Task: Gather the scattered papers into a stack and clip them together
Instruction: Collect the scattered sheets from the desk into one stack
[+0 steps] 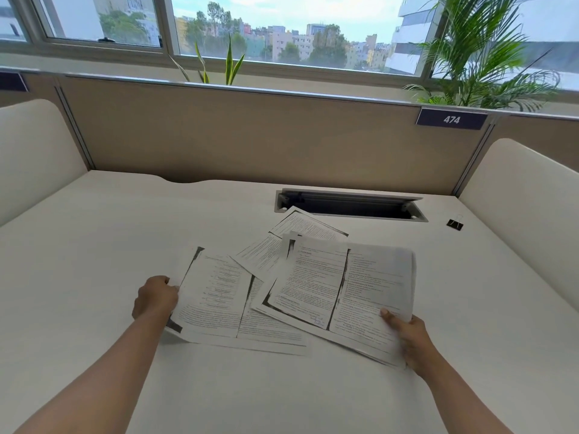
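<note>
White office table in a partitioned booth below a window that looks over a city. The papers lie mid-table in an overlapping fan. The left sheet has its left edge pinched in the curled fingers of the left hand. The right bundle, apparently more than one sheet, is held at its near right corner by the right hand, thumb on top. A far sheet lies partly beneath both, its tip just short of the cable hatch.

The sheets look light, thin and limp. They will likely sag when lifted by one edge and slide readily over one another and over the smooth top. Gripping at opposite edges suits squaring them into a stack.

A small black binder clip rests well apart at the far right. It is probably stiff-sprung and best pinched by its wire handles.

Legible writing: "474" on the number plate fixed to the partition. The dense print on the pages is too small to read.
</note>
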`<state>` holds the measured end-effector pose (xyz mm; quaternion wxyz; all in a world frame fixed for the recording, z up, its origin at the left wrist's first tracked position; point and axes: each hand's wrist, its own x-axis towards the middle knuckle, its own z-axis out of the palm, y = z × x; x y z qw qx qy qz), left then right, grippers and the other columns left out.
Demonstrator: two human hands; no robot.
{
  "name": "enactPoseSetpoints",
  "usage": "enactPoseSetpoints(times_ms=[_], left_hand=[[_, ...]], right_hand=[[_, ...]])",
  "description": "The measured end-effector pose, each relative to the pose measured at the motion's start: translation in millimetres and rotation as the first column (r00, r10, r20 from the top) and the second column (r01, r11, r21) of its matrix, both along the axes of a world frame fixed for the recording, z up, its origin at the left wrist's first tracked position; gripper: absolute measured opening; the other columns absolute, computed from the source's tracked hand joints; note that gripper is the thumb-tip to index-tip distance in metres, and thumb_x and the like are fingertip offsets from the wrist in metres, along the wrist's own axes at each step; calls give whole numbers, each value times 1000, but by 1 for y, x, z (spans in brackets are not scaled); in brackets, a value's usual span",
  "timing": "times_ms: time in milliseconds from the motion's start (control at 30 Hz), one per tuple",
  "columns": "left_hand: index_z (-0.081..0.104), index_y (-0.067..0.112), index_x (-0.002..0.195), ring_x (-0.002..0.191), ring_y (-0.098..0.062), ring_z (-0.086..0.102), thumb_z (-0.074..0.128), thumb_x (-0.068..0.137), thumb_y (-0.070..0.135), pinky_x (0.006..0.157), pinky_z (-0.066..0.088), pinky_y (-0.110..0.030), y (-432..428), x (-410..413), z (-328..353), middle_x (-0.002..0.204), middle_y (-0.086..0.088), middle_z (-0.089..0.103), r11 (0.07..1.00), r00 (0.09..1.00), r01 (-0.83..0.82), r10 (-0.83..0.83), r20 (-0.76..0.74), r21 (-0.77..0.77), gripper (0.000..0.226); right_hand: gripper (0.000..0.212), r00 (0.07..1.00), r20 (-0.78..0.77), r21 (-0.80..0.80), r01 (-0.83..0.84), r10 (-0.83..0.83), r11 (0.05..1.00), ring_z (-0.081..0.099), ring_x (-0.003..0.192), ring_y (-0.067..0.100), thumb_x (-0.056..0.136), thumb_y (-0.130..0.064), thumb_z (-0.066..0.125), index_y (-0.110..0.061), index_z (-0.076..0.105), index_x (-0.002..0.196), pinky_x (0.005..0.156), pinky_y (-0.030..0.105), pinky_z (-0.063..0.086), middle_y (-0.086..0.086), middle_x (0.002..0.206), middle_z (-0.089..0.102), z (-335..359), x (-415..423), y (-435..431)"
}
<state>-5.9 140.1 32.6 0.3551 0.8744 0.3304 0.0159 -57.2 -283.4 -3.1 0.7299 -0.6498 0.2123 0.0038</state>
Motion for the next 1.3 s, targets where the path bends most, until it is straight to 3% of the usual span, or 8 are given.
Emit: enactPoseSetpoints(times_ms=[233,433,500,600,833,1033,1167,1300], left_hand=[[63,5,112,107,-47,54,48,90,8,91,43,-46,13,2,20,118,-28,59,967,951,-251,254,176,-39,27],[63,8,113,109,-46,53,47,91,12,92,44,-47,6,7,49,117,-25,61,938,871,-323,347,348,-126,27],[63,7,112,110,-44,53,47,92,15,91,43,-46,1,9,63,116,-25,61,943,850,-308,333,409,-128,27],[62,5,113,109,-43,52,47,94,20,89,42,-44,-10,9,89,116,-25,61,957,819,-270,285,498,-105,29],[63,5,110,104,-39,57,47,94,27,84,45,-40,-31,8,136,113,-20,65,971,675,-235,198,711,-48,32],[63,4,110,104,-32,58,46,94,27,83,42,-29,-37,5,164,112,-17,67,950,480,-291,251,841,-117,33],[64,0,108,97,-26,62,47,93,27,77,42,-19,-41,5,170,105,-15,69,953,331,-268,228,916,-141,35],[65,-2,107,98,-27,63,50,92,22,76,35,-9,-46,9,162,106,-16,69,966,344,-196,230,910,-170,32]], right_hand=[[106,997,-14,-45,-79,79,996,66,92,36,4,-59,85,-4,65,93,89,49,51,20,98,69,1,0,2],[100,995,-32,-46,-98,97,994,67,86,34,8,-57,86,-4,66,91,86,47,52,17,92,71,-2,2,0],[80,995,-41,-41,-93,91,995,67,85,34,38,-45,89,1,65,99,86,47,52,17,91,71,1,2,0],[36,996,-61,-61,-62,59,996,65,92,38,79,-10,68,9,61,109,91,50,50,22,98,68,-2,5,-1],[14,996,-77,-89,-61,54,994,67,79,29,81,-6,64,-1,64,94,65,31,58,13,85,70,-9,9,-4],[12,995,-89,-79,-48,41,996,66,86,35,81,-6,65,-2,64,93,85,44,53,18,91,69,-11,8,-4],[13,995,-90,-78,-41,34,996,65,85,34,81,-5,65,-1,64,93,84,44,53,18,90,69,-11,8,-4],[14,996,-78,-66,-41,35,997,66,82,31,81,-6,65,-1,64,94,79,39,54,14,86,69,-12,9,-4]])
